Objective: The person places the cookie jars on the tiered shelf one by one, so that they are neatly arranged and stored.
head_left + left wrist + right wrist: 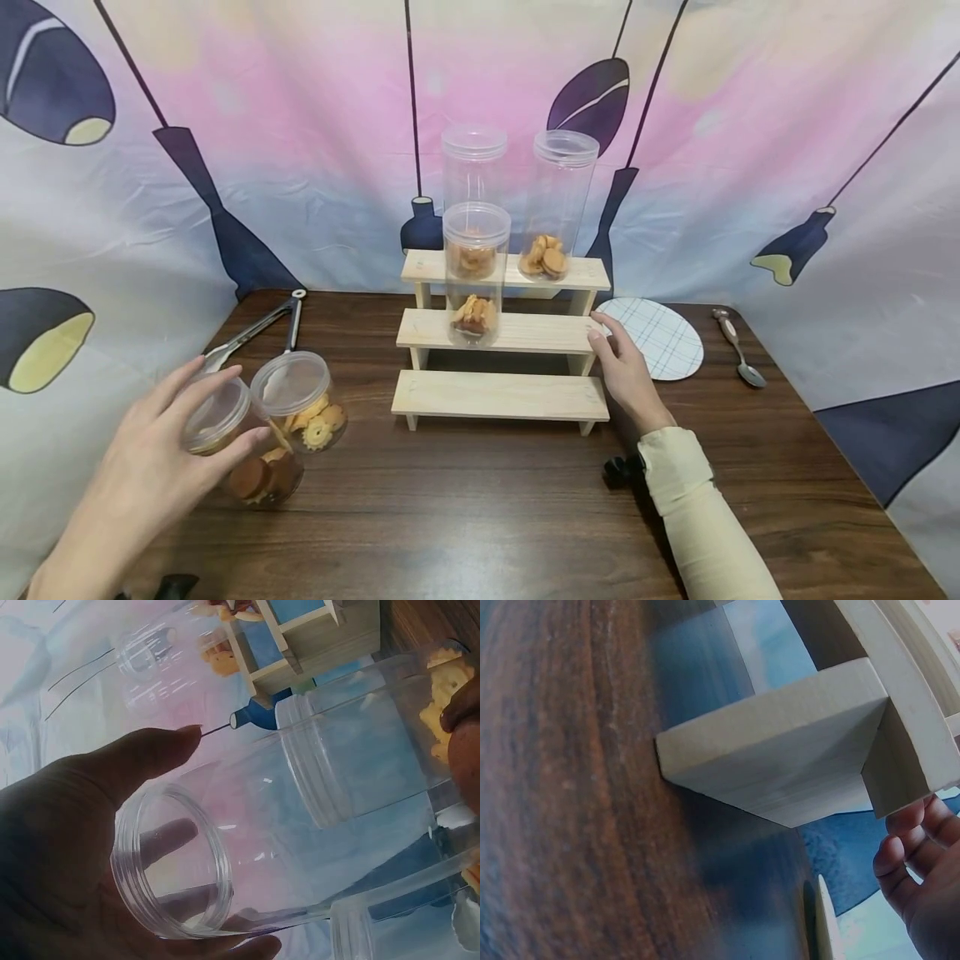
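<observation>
Near the tabletop's [465,517] left edge we note the left hand [150,454] spread to span a cookie jar [264,475], ungripped; the right hand [628,379], fingers relaxed, touches the stand [536,333], apparently steadying it.

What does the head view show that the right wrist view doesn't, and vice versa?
Only the head view shows the tongs, the spoon and the left hand at a lidded jar. Only the right wrist view shows the broad side face of a stand leg, close up. Both share the wooden stand, the right hand at a shelf's end, and the brown tabletop.
</observation>
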The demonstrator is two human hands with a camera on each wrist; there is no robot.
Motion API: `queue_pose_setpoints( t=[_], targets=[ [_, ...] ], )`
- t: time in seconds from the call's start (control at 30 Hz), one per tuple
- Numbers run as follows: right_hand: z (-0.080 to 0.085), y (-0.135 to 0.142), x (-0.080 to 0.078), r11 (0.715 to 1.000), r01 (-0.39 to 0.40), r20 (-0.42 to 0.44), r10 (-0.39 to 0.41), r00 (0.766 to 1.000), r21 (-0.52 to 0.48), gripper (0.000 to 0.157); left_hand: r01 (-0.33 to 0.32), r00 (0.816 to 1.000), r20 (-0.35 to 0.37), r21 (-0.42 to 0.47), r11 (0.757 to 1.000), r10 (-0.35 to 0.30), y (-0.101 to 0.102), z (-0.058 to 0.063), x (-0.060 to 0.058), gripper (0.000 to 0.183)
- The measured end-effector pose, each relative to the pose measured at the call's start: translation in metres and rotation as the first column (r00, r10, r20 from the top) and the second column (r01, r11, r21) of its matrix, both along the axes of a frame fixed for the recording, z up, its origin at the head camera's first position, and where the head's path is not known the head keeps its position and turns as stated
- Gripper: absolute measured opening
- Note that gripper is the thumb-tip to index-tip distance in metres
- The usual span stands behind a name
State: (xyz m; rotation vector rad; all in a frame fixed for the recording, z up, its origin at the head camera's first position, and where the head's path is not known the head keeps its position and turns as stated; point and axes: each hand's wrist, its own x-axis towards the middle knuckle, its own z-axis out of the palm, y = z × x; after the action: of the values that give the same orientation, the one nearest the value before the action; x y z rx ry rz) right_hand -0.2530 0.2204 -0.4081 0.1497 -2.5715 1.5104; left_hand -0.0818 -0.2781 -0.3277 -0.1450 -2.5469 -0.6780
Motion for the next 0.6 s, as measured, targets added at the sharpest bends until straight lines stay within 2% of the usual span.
queue_pose_setpoints(
  t=[0.13, 0.37, 0.6],
  targets=[
    [0.0002, 0.0001, 0.0002, 1.0, -0.002, -0.007, 0.002, 1.0, 0.011, 0.056, -0.017, 1.0, 0.019, 0.001, 1.0, 0.017, 0.0005, -0.0007, 0.0013, 0.068],
    [0.0004, -0.0005, 0.0004, 1.0, 0.002, -0.01, -0.002, 1.0, 0.008, 0.056, -0.011, 0.999, -0.031, 0.005, 1.0, 0.012, 0.0003, -0.0027, 0.0012, 0.067],
    [0.001, -0.0001, 0.0008, 1.0, 0.001, -0.011, -0.001, 1.0, 0.013, 0.057, -0.013, 1.0, -0.008, -0.009, 1.0, 0.012, -0.0001, -0.0009, 0.0026, 0.067]
  ],
)
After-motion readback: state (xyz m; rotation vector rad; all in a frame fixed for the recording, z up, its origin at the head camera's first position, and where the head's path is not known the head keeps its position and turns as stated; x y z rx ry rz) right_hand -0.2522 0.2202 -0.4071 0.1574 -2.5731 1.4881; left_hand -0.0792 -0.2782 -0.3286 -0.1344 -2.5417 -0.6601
